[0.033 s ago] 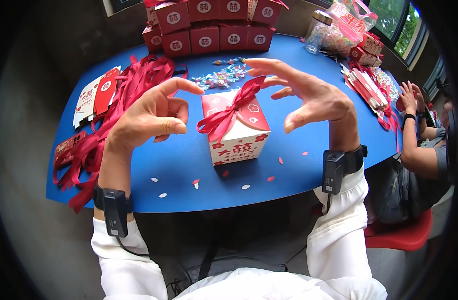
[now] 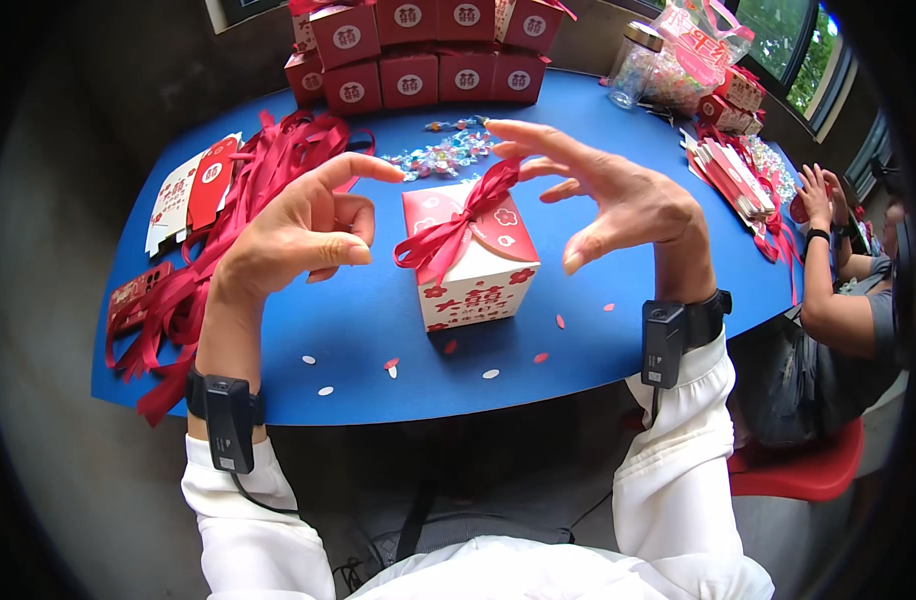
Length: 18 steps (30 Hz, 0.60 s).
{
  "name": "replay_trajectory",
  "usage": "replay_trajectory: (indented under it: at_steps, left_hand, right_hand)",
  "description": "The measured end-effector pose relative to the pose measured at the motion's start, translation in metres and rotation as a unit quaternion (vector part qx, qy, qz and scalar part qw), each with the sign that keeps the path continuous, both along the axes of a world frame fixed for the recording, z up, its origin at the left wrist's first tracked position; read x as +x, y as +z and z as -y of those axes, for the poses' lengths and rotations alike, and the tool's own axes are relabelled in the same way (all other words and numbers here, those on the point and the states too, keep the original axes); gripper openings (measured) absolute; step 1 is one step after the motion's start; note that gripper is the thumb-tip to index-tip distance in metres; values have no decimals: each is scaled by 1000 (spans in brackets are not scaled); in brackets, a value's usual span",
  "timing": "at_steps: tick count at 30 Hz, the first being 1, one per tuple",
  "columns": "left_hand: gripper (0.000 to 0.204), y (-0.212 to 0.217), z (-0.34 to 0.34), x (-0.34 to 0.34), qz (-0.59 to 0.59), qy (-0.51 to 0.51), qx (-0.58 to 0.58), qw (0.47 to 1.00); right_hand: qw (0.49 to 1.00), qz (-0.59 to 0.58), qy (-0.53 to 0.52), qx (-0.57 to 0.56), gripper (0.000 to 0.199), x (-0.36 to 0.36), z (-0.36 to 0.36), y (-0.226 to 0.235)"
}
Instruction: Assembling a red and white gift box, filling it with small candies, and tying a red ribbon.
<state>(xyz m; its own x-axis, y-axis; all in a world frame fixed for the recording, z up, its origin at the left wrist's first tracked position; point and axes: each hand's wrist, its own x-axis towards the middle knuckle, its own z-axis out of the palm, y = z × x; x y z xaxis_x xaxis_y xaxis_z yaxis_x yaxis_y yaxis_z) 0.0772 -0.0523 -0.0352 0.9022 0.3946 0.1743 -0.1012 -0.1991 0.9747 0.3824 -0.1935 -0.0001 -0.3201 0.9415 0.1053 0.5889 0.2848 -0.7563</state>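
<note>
A blue counter [image 2: 578, 390] fills the frame, a ribboned gift box [image 2: 473, 260] at its centre. The left hand [image 2: 298, 230] and right hand [image 2: 618, 200] hover beside it, each grip spread and empty. Red ribbons [image 2: 228, 220] lie at left.

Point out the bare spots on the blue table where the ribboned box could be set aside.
Bare blue table lies along the near edge before the ribboned box, dotted only with confetti, and right of the box toward the flat red cards. Crowded: loose ribbons left, candies and stacked boxes behind.
</note>
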Motion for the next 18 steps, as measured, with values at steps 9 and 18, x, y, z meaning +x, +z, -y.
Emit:
replay_trajectory:
  at_steps: [9,18]
  left_hand:
    - [79,-17,-8,5,-102,-36,32,994]
    - [83,-7,-14,-4,-70,-5,16,997]
  right_hand:
    - [997,1,37,-63,145,-30,-13,-20]
    - [998,-34,29,-49,130,-38,-31,-7]
